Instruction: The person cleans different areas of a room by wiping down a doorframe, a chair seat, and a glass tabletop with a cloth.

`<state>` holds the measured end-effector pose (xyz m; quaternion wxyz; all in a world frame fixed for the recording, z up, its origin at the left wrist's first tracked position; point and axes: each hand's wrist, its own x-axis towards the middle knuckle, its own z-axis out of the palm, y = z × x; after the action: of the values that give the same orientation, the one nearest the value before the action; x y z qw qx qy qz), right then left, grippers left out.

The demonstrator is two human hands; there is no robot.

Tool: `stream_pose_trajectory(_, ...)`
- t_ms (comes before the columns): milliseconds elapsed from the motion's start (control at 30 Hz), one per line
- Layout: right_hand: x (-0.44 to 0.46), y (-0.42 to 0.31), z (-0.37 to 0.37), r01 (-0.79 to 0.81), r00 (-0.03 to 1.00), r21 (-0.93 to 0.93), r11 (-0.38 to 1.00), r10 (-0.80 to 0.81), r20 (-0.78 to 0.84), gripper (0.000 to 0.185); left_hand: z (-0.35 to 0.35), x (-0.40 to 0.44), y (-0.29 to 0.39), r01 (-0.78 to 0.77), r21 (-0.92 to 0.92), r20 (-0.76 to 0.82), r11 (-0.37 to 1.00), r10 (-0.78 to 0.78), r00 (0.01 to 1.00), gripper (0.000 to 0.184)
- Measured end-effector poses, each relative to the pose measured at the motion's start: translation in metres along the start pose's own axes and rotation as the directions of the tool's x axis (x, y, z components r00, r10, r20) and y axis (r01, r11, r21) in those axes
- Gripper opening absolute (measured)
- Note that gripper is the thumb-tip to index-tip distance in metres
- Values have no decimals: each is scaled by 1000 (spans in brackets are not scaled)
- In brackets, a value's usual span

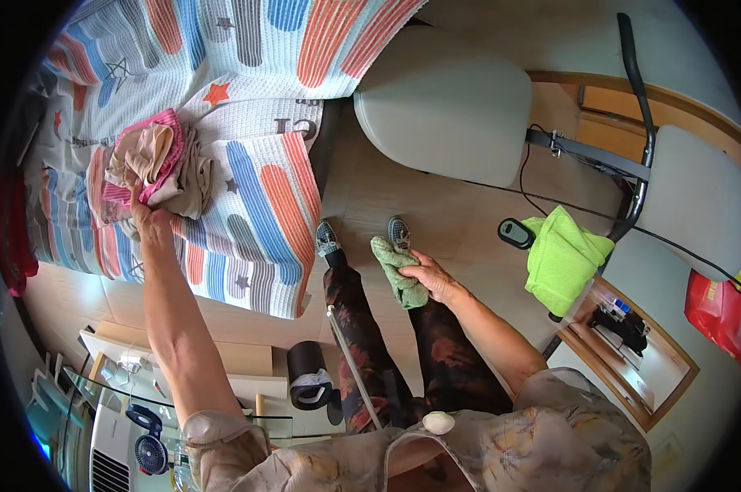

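Note:
My left hand [150, 217] reaches out to a pile of folded beige clothes [191, 176] on the bed. Its fingers close on the near edge of a pink garment [171, 131] in the pile, their tips partly hidden. In front of my legs, my right hand [433, 279] grips a crumpled pale green cloth [395, 269], its fingers wrapped over the side.
A striped, star-patterned bedspread [255, 184] covers the bed. A grey chair seat [444, 107] stands ahead, with a bright green towel [565, 258] on its black armrest. A dark bin [307, 365], a metal rod [354, 369] and a wood-framed mirror [682, 369] are nearby.

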<state>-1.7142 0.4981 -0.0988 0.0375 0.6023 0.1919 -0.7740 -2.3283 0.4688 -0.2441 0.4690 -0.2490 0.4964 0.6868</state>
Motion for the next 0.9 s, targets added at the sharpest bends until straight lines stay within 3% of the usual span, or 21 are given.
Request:
stream_pose_trajectory(200, 5, 4, -6, 9, 1000, 4, 1000, -9, 14, 64, -6, -6, 2, 6, -62, 116, 998, 2, 993, 42)
stream_pose_trajectory(367, 5, 2, -7, 50, 998, -7, 999, -50, 29, 61, -3, -22, -11, -209, -80, 12, 975, 211, 977, 52)
stream_pose_trajectory(467, -8, -23, -2, 112, 994, -32, 993, -112, 3, 57, -12, -34, -15, -88, -212, 296, 973, 150, 943, 56)
stream_pose_trajectory(533, -17, -57, 1, 134, 990, -41, 990, -135, -36, 53, -2, -49, -22, -155, -199, 316, 968, 213, 924, 63)
stream_pose_trajectory(567, -22, -73, 1, 184, 983, 10, 983, -183, -30, 50, 3, -57, -24, -115, -201, 384, 973, 186, 904, 64)
stream_pose_trajectory(633, -25, -105, -6, 272, 950, 26, 962, -264, -166, 50, 15, -79, -26, -31, -203, 468, 979, 124, 875, 67)
stream_pose_trajectory(700, -21, -146, -24, 445, 870, -101, 890, -456, -185, 51, 35, -106, -35, -129, -106, 317, 986, 156, 935, 74)
stream_pose_trajectory(733, -19, -170, -29, 479, 821, -126, 869, -494, -285, 52, 40, -119, -38, -136, -71, 257, 988, 150, 955, 76)
stream_pose_trajectory(800, -5, -215, -46, 616, 655, -220, 757, -646, -392, 55, 39, -139, -44, -73, -59, 268, 996, 86, 960, 82)
stream_pose_trajectory(833, 33, -229, -78, 667, 496, -311, 677, -715, -492, 56, 32, -142, -45, -40, -67, 260, 997, 56, 964, 82)
stream_pose_trajectory(900, 55, -274, -97, 578, 400, -549, 604, -796, -454, 56, 5, -133, -47, 10, -75, 304, 997, 13, 952, 80)
